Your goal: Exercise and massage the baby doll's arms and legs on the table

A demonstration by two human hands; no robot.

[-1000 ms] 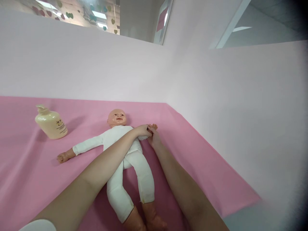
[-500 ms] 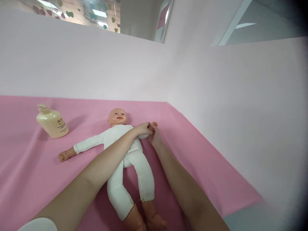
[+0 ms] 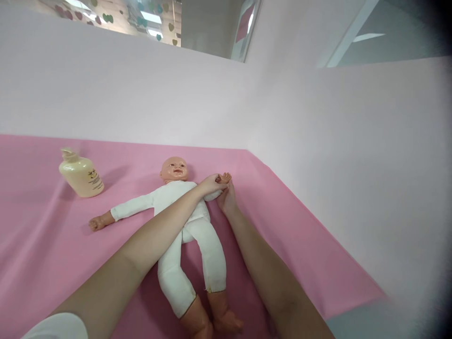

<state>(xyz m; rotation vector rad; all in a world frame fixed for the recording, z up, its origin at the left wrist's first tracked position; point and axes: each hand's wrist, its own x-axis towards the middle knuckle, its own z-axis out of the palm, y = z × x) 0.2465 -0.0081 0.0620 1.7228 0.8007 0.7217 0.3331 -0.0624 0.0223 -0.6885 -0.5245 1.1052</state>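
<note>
A baby doll (image 3: pixel 197 226) with a white cloth body and plastic head, hands and feet lies on its back on a pink sheet (image 3: pixel 275 212). Reaching across its chest, my left hand (image 3: pixel 212 183) is closed around the doll's wrist at the right side. My right hand (image 3: pixel 227 197) is closed at the same spot from below and touches the doll's hand (image 3: pixel 225 178), whose small fingers poke out above. My fingertips partly overlap, and my left forearm covers part of the doll's belly. The doll's other arm (image 3: pixel 132 207) stretches out to the left.
A pale yellow pump bottle (image 3: pixel 83 176) stands on the sheet at the left. White walls (image 3: pixel 141 94) rise behind and to the right, meeting in a corner. Above them are a window with hanging heart shapes and a framed panel.
The doll's held hand shows more clearly above my fingers, and my left fingers have shifted slightly around its wrist. The whole view has moved a little.
</note>
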